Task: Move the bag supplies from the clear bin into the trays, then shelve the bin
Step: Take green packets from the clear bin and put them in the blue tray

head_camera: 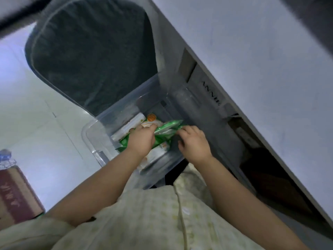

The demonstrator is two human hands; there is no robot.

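A clear plastic bin sits in front of me, between a dark cushion and a white table. Inside lie green and white bag packets and a white flat pack. My left hand reaches into the bin and grips the green packets from above. My right hand is beside it at the packets' right end, fingers curled and touching the green edge. No trays are in view. The frame is blurred.
A dark grey cushioned chair seat lies beyond the bin. A white table runs along the right, with a dark gap under it. A water bottle and a red box stand at the left on the pale floor.
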